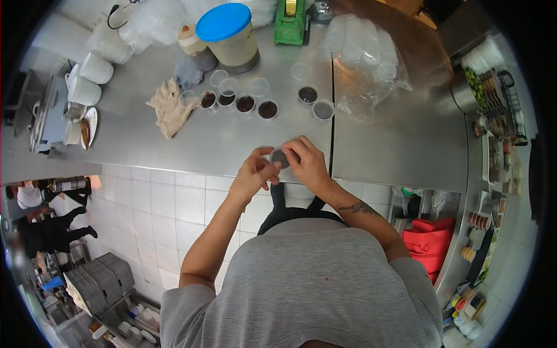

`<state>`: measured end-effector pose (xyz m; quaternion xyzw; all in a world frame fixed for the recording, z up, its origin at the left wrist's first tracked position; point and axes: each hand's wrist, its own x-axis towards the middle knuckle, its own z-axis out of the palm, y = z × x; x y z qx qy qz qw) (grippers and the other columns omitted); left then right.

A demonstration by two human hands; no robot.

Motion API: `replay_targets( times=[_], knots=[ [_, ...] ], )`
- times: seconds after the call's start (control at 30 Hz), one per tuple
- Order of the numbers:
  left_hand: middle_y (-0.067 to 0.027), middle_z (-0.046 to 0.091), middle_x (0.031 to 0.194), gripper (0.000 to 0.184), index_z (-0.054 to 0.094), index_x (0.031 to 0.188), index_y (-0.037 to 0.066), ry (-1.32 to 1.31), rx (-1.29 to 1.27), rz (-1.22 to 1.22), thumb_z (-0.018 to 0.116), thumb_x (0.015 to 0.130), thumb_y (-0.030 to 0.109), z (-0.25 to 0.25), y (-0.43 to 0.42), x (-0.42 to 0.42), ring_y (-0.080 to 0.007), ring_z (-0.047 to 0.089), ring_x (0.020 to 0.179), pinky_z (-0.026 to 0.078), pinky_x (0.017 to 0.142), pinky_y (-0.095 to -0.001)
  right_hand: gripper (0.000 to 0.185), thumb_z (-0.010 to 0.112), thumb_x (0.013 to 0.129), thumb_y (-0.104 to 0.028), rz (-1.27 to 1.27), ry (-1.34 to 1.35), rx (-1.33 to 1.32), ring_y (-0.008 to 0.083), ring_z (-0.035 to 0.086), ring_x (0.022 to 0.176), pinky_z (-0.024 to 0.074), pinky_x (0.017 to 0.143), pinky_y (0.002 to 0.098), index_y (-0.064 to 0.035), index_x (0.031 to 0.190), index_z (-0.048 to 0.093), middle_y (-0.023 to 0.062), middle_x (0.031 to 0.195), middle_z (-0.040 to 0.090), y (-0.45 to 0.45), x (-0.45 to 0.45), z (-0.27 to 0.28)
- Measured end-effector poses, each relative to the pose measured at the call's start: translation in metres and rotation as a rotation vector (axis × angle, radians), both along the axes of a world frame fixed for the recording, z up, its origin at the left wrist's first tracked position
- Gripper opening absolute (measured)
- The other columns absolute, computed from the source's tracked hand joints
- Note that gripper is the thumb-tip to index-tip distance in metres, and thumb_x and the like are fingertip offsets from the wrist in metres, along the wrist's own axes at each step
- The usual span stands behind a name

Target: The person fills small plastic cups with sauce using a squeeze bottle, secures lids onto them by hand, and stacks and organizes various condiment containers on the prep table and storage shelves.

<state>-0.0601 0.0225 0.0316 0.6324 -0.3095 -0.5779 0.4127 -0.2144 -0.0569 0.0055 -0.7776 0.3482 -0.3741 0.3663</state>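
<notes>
My left hand [256,173] and my right hand [306,161] meet at the front edge of the steel table, closed around a small clear plastic sauce cup [279,157] with dark contents. My right fingers press at its rim; whether a lid is on it I cannot tell. Farther back stand several similar cups of dark sauce [267,109], and to their right a sauce cup [307,94] beside a greyer-looking cup [323,110]. Clear round lids [260,87] lie behind them, with another clear lid [301,71] at the right.
A beige cloth [170,109] lies left of the cups. Behind are a tub with a blue lid [224,22], a bottle [200,52], a green scale [291,23] and a bag of plastic cups [368,58]. White bowls [87,84] are stacked left. Another person [52,232] is far left.
</notes>
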Motion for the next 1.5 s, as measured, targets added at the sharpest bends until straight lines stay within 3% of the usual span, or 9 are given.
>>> replay_targets(
  times=[0.27, 0.67, 0.77, 0.9, 1.13, 1.23, 1.33, 1.43, 1.5],
  knots=[
    [-0.0052, 0.056, 0.054, 0.021, 0.046, 0.096, 0.007, -0.079, 0.259, -0.145, 0.061, 0.093, 0.021, 0.006, -0.034, 0.012, -0.0134, 0.052, 0.037, 0.032, 0.031, -0.0233, 0.011, 0.064, 0.078, -0.004, -0.022, 0.19, -0.174, 0.0278, 0.06, 0.061, 0.0476, 0.053, 0.0375, -0.0092, 0.085, 0.057, 0.0064, 0.08, 0.056, 0.005, 0.006, -0.009],
    [-0.0088, 0.058, 0.06, 0.034, 0.05, 0.095, -0.001, -0.215, 0.051, -0.117, 0.071, 0.085, 0.025, 0.004, -0.039, 0.012, -0.0167, 0.053, 0.047, 0.044, 0.043, -0.0295, 0.011, 0.058, 0.086, -0.011, -0.15, 0.302, -0.136, 0.0349, 0.062, 0.064, 0.0482, 0.058, 0.0449, -0.0095, 0.094, 0.05, 0.0124, 0.075, 0.062, -0.007, -0.003, -0.012],
    [-0.0112, 0.058, 0.062, 0.049, 0.055, 0.098, -0.004, -0.821, -0.259, 0.133, 0.078, 0.079, 0.035, -0.022, -0.052, 0.019, -0.0219, 0.055, 0.052, 0.047, 0.05, -0.034, 0.008, 0.052, 0.093, -0.014, -0.311, 0.241, -0.066, 0.0378, 0.064, 0.07, 0.0489, 0.061, 0.0479, -0.0081, 0.097, 0.048, 0.0144, 0.079, 0.066, -0.034, -0.024, 0.013],
    [-0.0168, 0.063, 0.081, 0.063, 0.055, 0.11, -0.004, -1.052, -0.339, 0.2, 0.078, 0.075, 0.043, -0.029, -0.078, 0.008, -0.0307, 0.062, 0.065, 0.05, 0.059, -0.0403, 0.01, 0.051, 0.095, -0.017, -0.415, 0.211, -0.048, 0.0383, 0.064, 0.072, 0.0487, 0.063, 0.0479, -0.0079, 0.097, 0.048, 0.0144, 0.08, 0.066, -0.085, -0.038, 0.019],
    [-0.0181, 0.062, 0.086, 0.049, 0.053, 0.11, 0.0, -1.057, -0.339, 0.203, 0.074, 0.078, 0.031, -0.03, -0.085, -0.001, -0.0353, 0.063, 0.07, 0.05, 0.062, -0.0442, 0.015, 0.053, 0.095, -0.021, -0.411, 0.154, 0.025, 0.0387, 0.064, 0.074, 0.048, 0.065, 0.0474, -0.0073, 0.099, 0.051, 0.0145, 0.078, 0.065, -0.1, -0.038, 0.006],
    [-0.0184, 0.061, 0.088, 0.045, 0.053, 0.109, 0.0, -1.019, -0.351, 0.09, 0.073, 0.078, 0.026, -0.023, -0.061, 0.0, -0.0347, 0.062, 0.071, 0.05, 0.062, -0.0432, 0.019, 0.053, 0.095, -0.024, -0.509, 0.149, 0.127, 0.0335, 0.064, 0.067, 0.0478, 0.063, 0.0447, -0.0065, 0.104, 0.053, 0.015, 0.076, 0.064, -0.091, -0.04, 0.016],
    [-0.0176, 0.059, 0.092, 0.046, 0.053, 0.112, 0.0, -0.97, -0.391, -0.014, 0.074, 0.077, 0.021, -0.014, -0.027, -0.007, -0.0328, 0.061, 0.071, 0.05, 0.062, -0.0411, 0.02, 0.051, 0.098, -0.022, -0.397, 0.012, 0.286, 0.0153, 0.055, 0.056, 0.0456, 0.056, 0.0326, -0.0046, 0.106, 0.058, 0.0073, 0.073, 0.065, -0.067, -0.052, -0.006],
    [-0.0152, 0.058, 0.093, 0.047, 0.054, 0.115, 0.0, -0.826, -0.401, -0.117, 0.074, 0.075, 0.015, -0.005, -0.005, -0.017, -0.0285, 0.06, 0.07, 0.051, 0.062, -0.0373, 0.024, 0.055, 0.095, -0.025, -0.124, -0.493, 1.126, 0.0104, 0.05, 0.055, 0.0448, 0.054, 0.0311, -0.0061, 0.108, 0.061, 0.0062, 0.074, 0.065, -0.039, -0.051, 0.003],
    [-0.0136, 0.057, 0.093, 0.049, 0.055, 0.117, 0.0, -0.734, -0.387, -0.184, 0.074, 0.074, 0.011, 0.003, 0.001, -0.018, -0.0254, 0.06, 0.069, 0.051, 0.061, -0.0346, 0.022, 0.056, 0.096, -0.022, 0.013, -0.608, 1.243, 0.008, 0.048, 0.055, 0.0438, 0.054, 0.0289, -0.0059, 0.109, 0.062, 0.0045, 0.079, 0.065, -0.037, -0.051, -0.003]
  ],
)
